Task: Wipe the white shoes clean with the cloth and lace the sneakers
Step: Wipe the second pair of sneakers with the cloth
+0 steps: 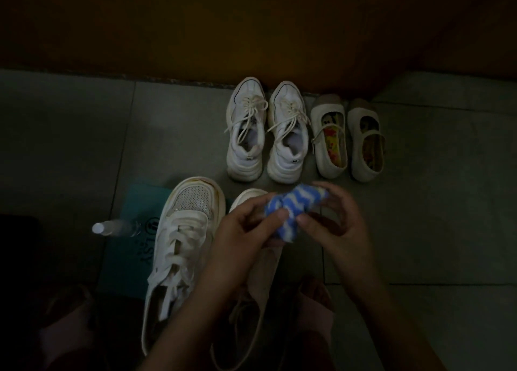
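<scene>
near: left hand (243, 228) and right hand (335, 225) each pinch the striped cloth (293, 205), bunched over the toe of the near sneaker (246, 198) | tip: probably best folded into a firm pad, starting on the yellowed rim of the laced sneaker (181, 244) | far: 2 pairs, white trainers (246, 135) and strap flats (330, 144), on the floor (419, 202)

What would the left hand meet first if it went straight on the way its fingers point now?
The left hand pinches the striped cloth; going on toward the right, it would probably meet the right hand, which holds the cloth's other side. Depth is unclear in this dark picture.
</scene>
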Available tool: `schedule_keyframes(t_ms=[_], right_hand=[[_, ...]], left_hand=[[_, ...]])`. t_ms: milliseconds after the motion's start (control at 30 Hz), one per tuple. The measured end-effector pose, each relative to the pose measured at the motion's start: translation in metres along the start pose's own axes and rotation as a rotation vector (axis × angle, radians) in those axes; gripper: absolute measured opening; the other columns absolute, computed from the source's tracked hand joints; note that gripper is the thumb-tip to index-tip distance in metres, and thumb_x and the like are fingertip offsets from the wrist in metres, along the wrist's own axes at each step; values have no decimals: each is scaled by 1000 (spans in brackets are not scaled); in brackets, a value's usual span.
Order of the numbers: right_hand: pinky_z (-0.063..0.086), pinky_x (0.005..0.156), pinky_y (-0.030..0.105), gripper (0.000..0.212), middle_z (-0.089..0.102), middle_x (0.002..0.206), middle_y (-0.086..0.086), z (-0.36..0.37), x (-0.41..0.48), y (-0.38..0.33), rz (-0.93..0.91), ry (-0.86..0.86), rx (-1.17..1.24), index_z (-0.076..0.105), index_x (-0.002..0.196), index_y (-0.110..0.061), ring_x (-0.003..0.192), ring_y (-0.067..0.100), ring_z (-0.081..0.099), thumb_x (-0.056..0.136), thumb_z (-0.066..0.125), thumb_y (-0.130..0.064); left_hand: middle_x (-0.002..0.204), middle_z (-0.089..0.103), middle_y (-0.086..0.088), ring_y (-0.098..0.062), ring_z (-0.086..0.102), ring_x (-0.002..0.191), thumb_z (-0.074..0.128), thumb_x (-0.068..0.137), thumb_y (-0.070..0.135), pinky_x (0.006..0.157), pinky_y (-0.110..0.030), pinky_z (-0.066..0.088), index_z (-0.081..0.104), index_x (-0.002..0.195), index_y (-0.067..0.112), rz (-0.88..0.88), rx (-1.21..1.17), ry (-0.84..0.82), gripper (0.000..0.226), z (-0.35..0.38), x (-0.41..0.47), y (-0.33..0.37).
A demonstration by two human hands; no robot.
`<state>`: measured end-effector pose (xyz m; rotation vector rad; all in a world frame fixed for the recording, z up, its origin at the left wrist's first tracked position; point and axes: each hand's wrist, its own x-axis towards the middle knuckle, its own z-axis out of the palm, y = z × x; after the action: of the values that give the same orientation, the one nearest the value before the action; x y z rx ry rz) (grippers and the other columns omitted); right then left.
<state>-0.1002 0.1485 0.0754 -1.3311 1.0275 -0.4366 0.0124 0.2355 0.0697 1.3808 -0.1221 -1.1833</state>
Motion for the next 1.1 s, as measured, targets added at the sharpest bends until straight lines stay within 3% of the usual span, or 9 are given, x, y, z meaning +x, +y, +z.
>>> schedule_keyframes(t_ms=[167, 233, 367, 433, 567, 767, 933, 1000, 1100], right_hand=[[51, 72, 10, 35, 72, 94, -21, 7, -2, -1, 88, -206, 149, 62, 105, -19, 95, -1, 66, 70, 59, -17], [52, 71, 13, 30, 73, 92, -17, 10, -3, 5, 86, -157, 141, 64, 100, -20, 92, 2, 68, 71, 59, -20], [55, 79, 23, 18, 73, 91, -14, 17, -4, 14, 62, -73, 115, 67, 94, -25, 92, 7, 68, 80, 58, -19], [55, 79, 20, 25, 72, 94, -20, 19, -4, 15, 41, -35, 115, 67, 96, -28, 95, 3, 67, 86, 55, -8], [52, 82, 16, 36, 69, 104, -23, 24, -4, 16, -60, 23, 84, 65, 105, -25, 102, 3, 65, 90, 50, 3], [52, 76, 15, 23, 73, 99, -11, 28, -9, 23, 75, -89, 205, 65, 99, -29, 95, 3, 67, 78, 56, -25], [49, 72, 10, 21, 73, 87, -16, 21, 16, 19, -12, -39, 8, 66, 103, -20, 84, -3, 66, 87, 57, -10], [48, 74, 6, 34, 67, 101, -17, 14, 40, 10, -63, -111, -107, 57, 124, -14, 90, -7, 63, 90, 54, -7], [51, 84, 12, 47, 54, 123, -11, 15, 79, -5, -131, -300, -354, 46, 132, -28, 104, -1, 58, 90, 57, -9]], left_hand=[[72, 70, -2, -6, 66, 55, 56, 86, 3, 46, -14, 49, 47, 119, 8, -58, -91, 31, 35, 5, -5, 2], [65, 70, -2, -7, 67, 55, 57, 84, 4, 47, -14, 50, 46, 116, 8, -81, -135, 70, 34, 6, -6, 1], [80, 68, -9, -7, 68, 62, 61, 82, 6, 50, -15, 51, 52, 99, 3, -67, -106, 148, 20, 6, -7, -4], [76, 66, -5, -5, 67, 64, 61, 82, 6, 54, -16, 53, 55, 86, 3, -55, -94, 145, 8, 7, -9, -4], [66, 68, 1, -5, 67, 65, 60, 84, 4, 60, -16, 56, 60, 87, 1, -44, -174, 151, 4, 13, -13, -3], [75, 72, -1, -11, 69, 73, 57, 85, 2, 63, -19, 56, 65, 86, 5, -10, -194, 237, 9, 16, -18, -6], [89, 72, 14, -1, 67, 84, 61, 87, 22, 76, -33, 57, 69, 87, 32, 124, 282, 220, 13, 3, -17, -12], [99, 66, 15, -3, 61, 94, 60, 80, 35, 82, -35, 53, 66, 94, 36, 248, 545, 319, 16, -9, -18, -18], [119, 53, 8, -12, 47, 113, 58, 71, 43, 94, -30, 42, 58, 112, 31, 328, 870, 418, 43, -19, -25, -35]])
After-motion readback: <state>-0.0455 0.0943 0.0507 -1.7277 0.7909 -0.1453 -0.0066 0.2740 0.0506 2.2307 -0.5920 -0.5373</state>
